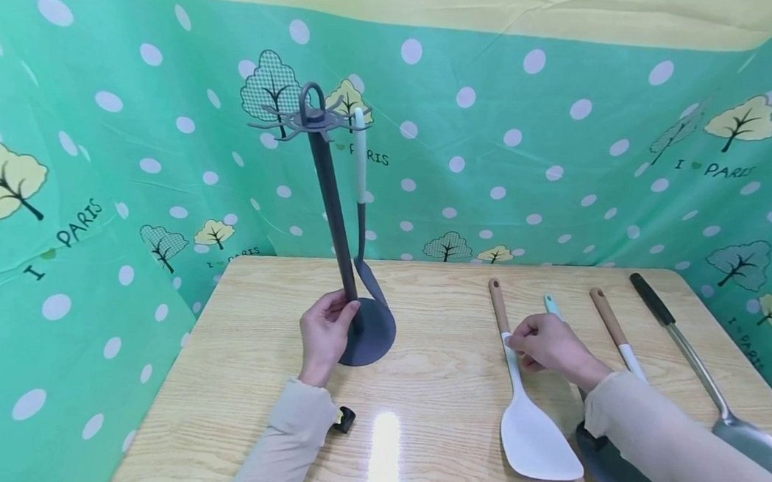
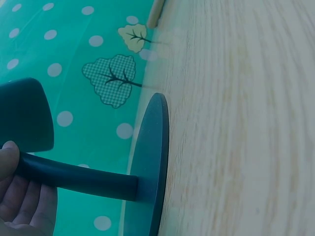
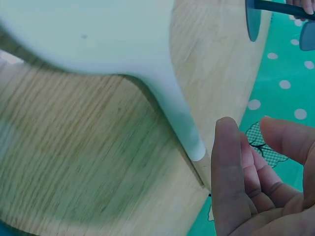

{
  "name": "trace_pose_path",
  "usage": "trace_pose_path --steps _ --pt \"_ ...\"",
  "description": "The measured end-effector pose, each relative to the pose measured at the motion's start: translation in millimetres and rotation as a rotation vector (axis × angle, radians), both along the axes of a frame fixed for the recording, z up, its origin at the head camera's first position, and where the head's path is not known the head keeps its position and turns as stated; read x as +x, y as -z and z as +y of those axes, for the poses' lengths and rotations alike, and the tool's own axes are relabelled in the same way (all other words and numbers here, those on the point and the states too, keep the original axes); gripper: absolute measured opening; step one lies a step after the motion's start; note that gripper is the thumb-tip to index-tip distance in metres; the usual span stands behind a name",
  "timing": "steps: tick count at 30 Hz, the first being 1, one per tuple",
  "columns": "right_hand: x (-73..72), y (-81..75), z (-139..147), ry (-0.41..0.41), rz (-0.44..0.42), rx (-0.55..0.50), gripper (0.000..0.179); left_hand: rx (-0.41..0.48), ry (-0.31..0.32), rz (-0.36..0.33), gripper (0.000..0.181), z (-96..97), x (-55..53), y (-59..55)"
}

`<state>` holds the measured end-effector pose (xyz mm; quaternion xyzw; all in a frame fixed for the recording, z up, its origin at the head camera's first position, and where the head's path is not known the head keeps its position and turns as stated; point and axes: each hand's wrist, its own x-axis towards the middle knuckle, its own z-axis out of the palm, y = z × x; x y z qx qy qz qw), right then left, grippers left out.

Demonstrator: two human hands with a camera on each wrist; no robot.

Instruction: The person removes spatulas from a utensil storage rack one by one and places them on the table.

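My left hand (image 1: 327, 329) grips the dark pole (image 1: 334, 223) of an upright utensil stand low down, just above its round base (image 1: 373, 340). A turner with a pale handle (image 1: 360, 158) hangs from one hook of the stand's top ring; its dark blade (image 2: 24, 115) is beside the pole in the left wrist view. My right hand (image 1: 548, 345) is over the handle of a white turner (image 1: 536, 442) lying on the table. In the right wrist view, thumb and forefinger are apart with nothing between them, beside the brown end of that handle.
Right of the white turner lie a utensil with a teal handle (image 1: 552, 304), one with a brown and white handle (image 1: 610, 321) and a metal one with a black grip (image 1: 654, 298). A dark blade (image 1: 611, 461) shows partly under my right sleeve. A dotted green cloth (image 1: 470, 165) hangs behind the table.
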<state>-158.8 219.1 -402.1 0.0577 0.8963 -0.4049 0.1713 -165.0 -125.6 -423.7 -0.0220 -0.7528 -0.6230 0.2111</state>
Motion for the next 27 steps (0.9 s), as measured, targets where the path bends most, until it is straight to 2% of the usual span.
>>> trace_pose_path --steps 11,20,27 --pt "-1.2 -7.0 -1.5 -0.004 0.031 -0.104 0.020 0.007 -0.009 0.015 0.020 1.0 0.2 -1.3" --pt "-0.2 -11.1 -5.6 -0.048 0.076 -0.127 0.022 0.007 -0.001 0.028 0.019 0.4 1.1 -2.5" --pt "0.8 -16.6 -11.0 -0.058 0.073 -0.169 0.029 0.005 0.000 0.019 0.019 0.6 1.1 -2.5"
